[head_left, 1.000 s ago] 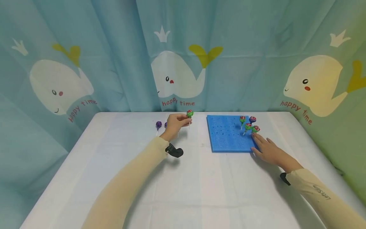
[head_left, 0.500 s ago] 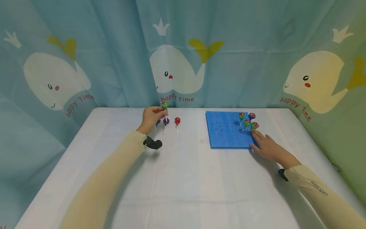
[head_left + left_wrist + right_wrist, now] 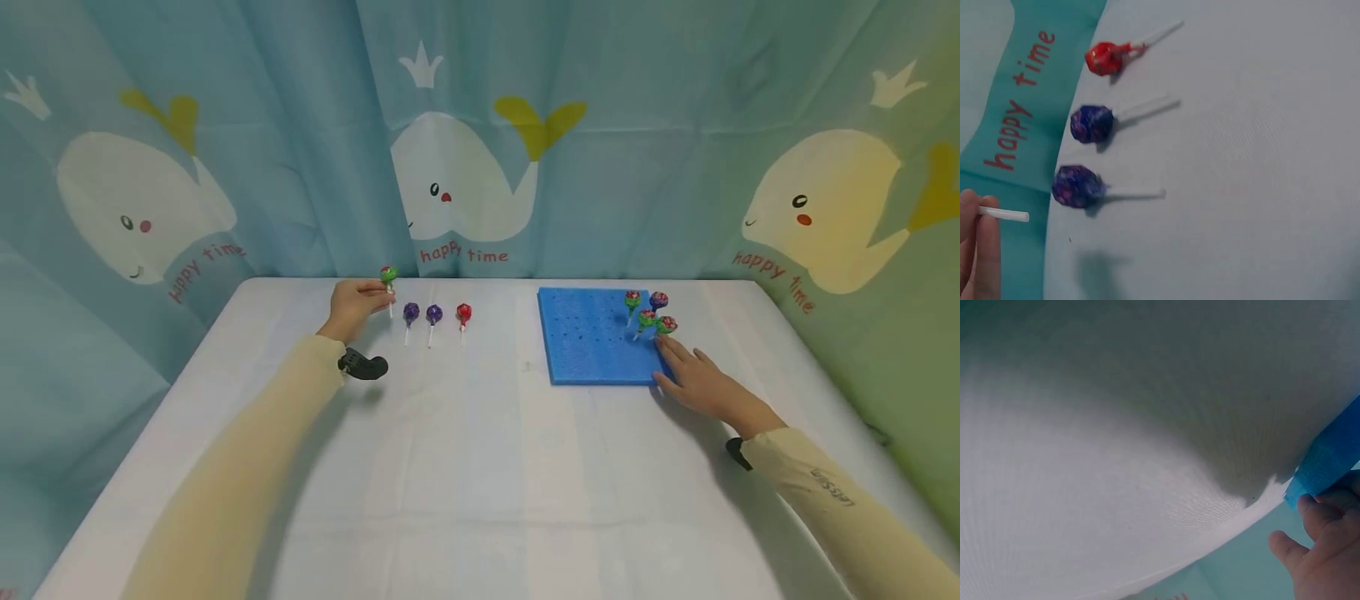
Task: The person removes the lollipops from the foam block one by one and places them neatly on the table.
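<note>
Left hand raised over table, pinching green lollipop by stick, beside three lying lollipops, right hand flat, fingers relaxed, on foam block corner.

Foam board on the table, toward its far right. Four lollipops upright in the board's far right corner. Right hand on the board's near right corner. Left of the board, three lollipops flat in a row. Farther left, left hand pinching one more lollipop.
</note>
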`<state>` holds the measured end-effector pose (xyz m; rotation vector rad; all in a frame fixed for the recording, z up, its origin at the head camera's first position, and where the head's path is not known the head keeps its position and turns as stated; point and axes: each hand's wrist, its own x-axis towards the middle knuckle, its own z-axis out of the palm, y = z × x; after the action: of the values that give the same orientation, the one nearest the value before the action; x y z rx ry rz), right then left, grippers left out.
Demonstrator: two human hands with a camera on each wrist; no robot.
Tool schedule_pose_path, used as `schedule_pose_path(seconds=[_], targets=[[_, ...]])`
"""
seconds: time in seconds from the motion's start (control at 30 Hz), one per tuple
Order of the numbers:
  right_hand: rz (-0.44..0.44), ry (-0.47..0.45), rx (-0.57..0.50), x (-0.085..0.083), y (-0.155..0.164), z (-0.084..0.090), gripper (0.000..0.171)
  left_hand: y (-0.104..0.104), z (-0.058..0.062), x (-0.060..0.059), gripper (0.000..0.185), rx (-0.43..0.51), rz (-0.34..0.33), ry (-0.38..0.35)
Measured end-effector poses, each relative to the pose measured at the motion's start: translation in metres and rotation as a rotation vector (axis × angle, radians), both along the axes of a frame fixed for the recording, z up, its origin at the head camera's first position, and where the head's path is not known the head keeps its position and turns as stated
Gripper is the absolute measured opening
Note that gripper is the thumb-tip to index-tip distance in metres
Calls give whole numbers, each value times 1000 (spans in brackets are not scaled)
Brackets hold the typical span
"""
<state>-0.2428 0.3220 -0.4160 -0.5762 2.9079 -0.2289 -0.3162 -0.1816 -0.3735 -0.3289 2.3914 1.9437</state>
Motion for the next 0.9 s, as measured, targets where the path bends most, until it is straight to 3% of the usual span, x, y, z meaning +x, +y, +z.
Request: schedule_pose_path(seconds=[0.27, 0.63, 0.9], targets=[[4, -3, -12, 1, -1, 0, 65, -12, -11, 2, 38, -80, 11, -126], [5, 12, -10, 1, -1, 1, 64, -13, -24, 7, 38, -126, -26, -151], [-3, -13, -10, -1, 0, 0, 66, -14, -27, 5, 35, -217, 5, -157]])
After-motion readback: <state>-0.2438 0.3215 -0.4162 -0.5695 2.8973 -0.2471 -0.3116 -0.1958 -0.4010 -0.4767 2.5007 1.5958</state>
